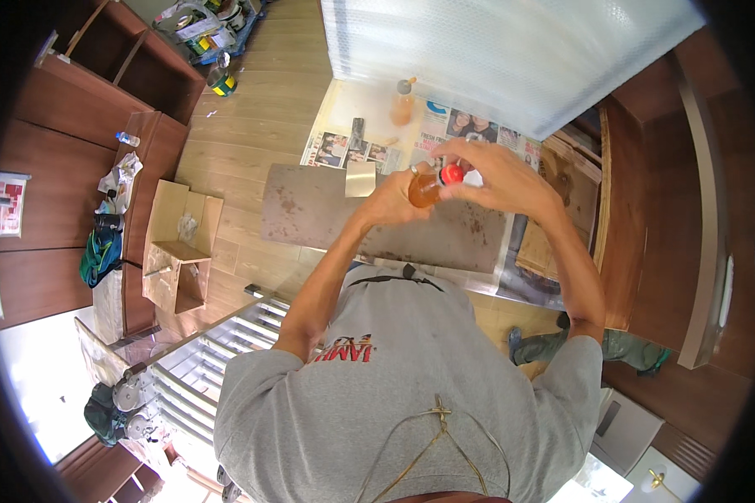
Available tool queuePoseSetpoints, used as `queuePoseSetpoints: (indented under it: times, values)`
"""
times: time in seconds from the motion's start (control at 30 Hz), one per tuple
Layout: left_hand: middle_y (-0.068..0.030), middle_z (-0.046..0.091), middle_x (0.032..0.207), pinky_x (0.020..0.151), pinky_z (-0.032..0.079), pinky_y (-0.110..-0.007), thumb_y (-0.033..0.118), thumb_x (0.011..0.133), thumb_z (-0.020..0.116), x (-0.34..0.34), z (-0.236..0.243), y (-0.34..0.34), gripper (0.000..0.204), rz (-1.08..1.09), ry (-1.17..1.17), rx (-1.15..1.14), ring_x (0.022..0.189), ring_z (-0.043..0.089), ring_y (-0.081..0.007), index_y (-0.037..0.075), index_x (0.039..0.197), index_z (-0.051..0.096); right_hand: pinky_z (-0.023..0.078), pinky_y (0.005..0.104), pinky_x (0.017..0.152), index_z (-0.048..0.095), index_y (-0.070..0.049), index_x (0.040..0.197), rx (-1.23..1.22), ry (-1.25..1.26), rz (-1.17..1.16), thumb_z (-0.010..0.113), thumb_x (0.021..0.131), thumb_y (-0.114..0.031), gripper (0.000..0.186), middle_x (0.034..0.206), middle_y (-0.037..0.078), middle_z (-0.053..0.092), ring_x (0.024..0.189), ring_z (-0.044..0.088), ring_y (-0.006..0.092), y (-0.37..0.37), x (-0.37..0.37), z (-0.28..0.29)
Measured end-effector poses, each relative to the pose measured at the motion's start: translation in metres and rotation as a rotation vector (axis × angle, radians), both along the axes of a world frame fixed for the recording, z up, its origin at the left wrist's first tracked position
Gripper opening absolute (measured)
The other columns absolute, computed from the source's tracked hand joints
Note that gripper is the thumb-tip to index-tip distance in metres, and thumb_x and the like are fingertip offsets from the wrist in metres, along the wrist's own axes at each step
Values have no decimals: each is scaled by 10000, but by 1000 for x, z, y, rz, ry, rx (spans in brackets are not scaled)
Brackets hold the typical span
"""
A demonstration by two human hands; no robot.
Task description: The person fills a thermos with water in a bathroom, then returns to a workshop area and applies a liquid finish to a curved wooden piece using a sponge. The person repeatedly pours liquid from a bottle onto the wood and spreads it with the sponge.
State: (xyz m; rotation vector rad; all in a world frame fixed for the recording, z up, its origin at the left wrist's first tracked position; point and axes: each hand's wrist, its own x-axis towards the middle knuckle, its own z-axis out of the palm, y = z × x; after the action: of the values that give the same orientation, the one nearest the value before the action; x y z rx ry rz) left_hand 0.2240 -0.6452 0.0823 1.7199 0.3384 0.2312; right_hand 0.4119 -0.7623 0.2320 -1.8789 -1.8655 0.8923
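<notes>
My left hand (392, 199) is wrapped round a small bottle (424, 191) of clear amber liquid, tilted with its top toward the right. At that top is a bright red cap (451, 173), and my right hand (497, 174) curves its thumb and fingers about it. A white patch shows between that thumb and the fingers; what it is I cannot make out. Below both hands lies a brown, stained board (310, 205). On it, by my left hand, rests a pale square piece (361, 179). Beyond stands another bottle (403, 105) of orange liquid with a grey top.
Newspaper sheets (331, 149) lie under the board, with a dark block (358, 132) on them. A large bubble-wrapped panel (495, 50) rises at the far side. Cardboard (554, 230) lies at right beside brown cabinetry (629, 210). At left are a wooden box (180, 277) and a metal ladder (218, 360).
</notes>
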Motion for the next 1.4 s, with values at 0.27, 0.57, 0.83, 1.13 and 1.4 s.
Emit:
queuePoseSetpoints:
  times: [0.27,0.57,0.83,1.13,1.4]
  values:
    - [-72,715,956,840,534,-343,110,767,820,-4,-7,8,447,80,-14,-22,894,671,-185,84,1153,597,505,406,929,706,-90,1149,245,-163,161,744,926,-99,226,1180,67,698,1071,647,296,9,-3,-12]
    - [-107,711,960,854,537,-364,135,774,829,-2,-23,8,421,106,-30,149,905,686,-243,72,1117,592,535,432,847,675,-96,1208,90,-199,-98,800,907,-251,361,1133,88,702,1000,666,340,8,-20,-24]
    - [-122,713,948,833,535,-369,115,767,820,0,-21,10,439,32,17,34,890,688,-262,69,1144,599,533,426,864,696,-97,1222,268,-95,59,802,904,-213,355,1094,114,710,1002,682,330,8,-4,-31]
    - [-213,705,1050,823,543,-414,245,918,735,13,-30,7,334,-55,-12,219,952,689,-298,12,1145,660,539,434,847,694,-83,1142,120,-121,-210,772,924,-193,256,1119,110,709,1020,675,341,-6,-19,-33]
    - [-172,730,986,816,549,-397,191,858,784,4,-16,-2,356,-64,13,26,891,696,-282,26,1141,644,505,401,921,708,-83,1167,347,8,-119,743,917,-43,255,1181,77,707,1109,645,298,-32,-20,-43]
